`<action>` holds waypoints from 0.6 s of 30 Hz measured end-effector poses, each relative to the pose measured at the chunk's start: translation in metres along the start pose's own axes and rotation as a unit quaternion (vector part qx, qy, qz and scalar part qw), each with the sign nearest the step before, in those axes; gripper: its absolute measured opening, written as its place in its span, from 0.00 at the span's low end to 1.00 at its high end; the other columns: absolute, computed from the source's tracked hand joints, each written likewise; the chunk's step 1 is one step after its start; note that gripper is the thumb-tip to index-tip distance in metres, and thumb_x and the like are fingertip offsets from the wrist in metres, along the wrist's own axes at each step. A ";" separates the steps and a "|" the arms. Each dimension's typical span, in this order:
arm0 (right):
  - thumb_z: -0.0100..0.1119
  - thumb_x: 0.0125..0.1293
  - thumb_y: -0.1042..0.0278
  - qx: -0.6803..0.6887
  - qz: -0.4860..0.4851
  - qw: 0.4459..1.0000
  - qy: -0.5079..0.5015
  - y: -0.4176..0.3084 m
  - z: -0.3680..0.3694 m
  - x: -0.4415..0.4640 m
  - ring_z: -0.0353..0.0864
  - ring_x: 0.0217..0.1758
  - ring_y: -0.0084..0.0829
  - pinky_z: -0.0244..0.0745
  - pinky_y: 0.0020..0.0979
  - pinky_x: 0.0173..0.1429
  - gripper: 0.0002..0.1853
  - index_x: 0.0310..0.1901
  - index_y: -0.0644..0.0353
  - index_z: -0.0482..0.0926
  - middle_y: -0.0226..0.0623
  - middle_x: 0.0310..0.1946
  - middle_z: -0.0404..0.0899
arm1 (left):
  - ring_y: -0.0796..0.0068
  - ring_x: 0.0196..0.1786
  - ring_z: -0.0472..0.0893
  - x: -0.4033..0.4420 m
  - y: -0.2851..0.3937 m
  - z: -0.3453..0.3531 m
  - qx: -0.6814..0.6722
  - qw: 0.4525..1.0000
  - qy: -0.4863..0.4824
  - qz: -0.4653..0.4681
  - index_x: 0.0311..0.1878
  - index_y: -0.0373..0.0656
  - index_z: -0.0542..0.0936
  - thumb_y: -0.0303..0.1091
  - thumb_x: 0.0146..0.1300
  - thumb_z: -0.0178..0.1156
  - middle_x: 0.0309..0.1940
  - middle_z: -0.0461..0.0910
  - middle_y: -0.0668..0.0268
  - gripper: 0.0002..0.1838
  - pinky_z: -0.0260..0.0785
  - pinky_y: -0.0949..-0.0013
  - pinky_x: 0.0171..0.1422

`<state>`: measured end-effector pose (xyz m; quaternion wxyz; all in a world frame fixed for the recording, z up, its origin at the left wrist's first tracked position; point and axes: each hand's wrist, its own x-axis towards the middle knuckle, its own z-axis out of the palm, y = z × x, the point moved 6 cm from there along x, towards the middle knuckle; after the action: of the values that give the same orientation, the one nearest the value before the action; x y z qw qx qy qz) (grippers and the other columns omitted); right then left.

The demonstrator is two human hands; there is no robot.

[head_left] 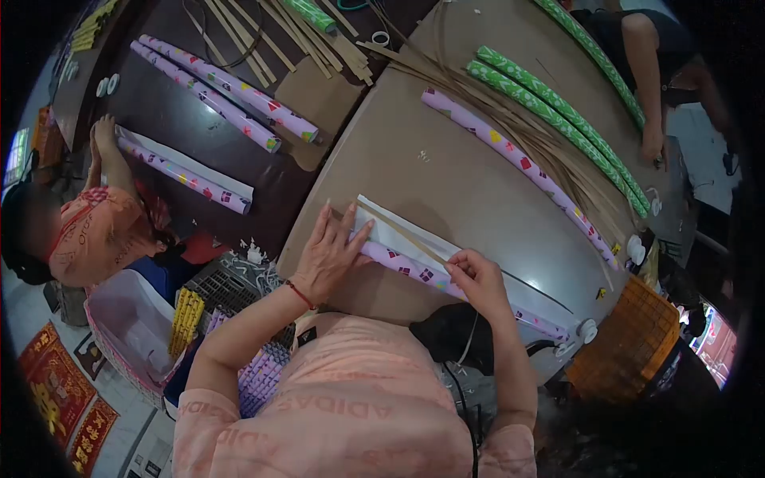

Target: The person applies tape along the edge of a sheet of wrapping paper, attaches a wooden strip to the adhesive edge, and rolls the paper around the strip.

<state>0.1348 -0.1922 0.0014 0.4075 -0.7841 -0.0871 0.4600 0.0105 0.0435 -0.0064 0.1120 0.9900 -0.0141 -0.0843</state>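
In front of me lies a sheet of lilac patterned wrapping paper (398,264), partly rolled, its white back (392,234) facing up along the far side. My left hand (331,251) rests on the left end of the sheet with its fingers stretched out. A thin tan strip (406,235) lies slantwise across the white back. The fingers of my right hand (476,279) pinch this strip, and a narrow tail of it seems to hang below the hand. Past my right hand, the lilac paper continues to the table's right edge.
Across the brown table (358,159) lie a long lilac roll (510,151), green rolls (550,115) and brown strips. Left, a co-worker's arm (111,159) reaches to a lilac sheet (187,171). Another person's arm (652,95) is at right. An orange crate (625,342) stands beside the table.
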 end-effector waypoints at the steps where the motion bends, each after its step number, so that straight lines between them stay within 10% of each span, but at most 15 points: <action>1: 0.65 0.67 0.69 -0.005 -0.010 1.000 0.019 0.005 0.003 0.005 0.74 0.26 0.16 0.69 0.22 0.32 0.07 0.41 0.63 0.80 0.27 0.24 0.78 | 0.37 0.69 0.66 0.001 0.001 0.000 0.013 1.000 -0.008 -0.003 0.74 0.53 0.66 0.53 0.65 0.61 0.74 0.59 0.49 0.36 0.41 0.40 0.82; 18: 0.66 0.66 0.73 0.020 -0.047 0.999 -0.010 -0.034 0.014 -0.017 0.66 0.25 0.11 0.62 0.18 0.29 0.05 0.40 0.63 0.81 0.22 0.26 0.76 | 0.47 0.55 0.73 0.001 0.000 -0.006 0.029 0.999 0.031 -0.002 0.73 0.49 0.67 0.56 0.56 0.66 0.72 0.62 0.44 0.43 0.44 0.32 0.78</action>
<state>0.1226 -0.1709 0.0331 0.4432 -0.7662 -0.1188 0.4500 0.0129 0.0447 -0.0007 0.0832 0.9951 -0.0110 -0.0530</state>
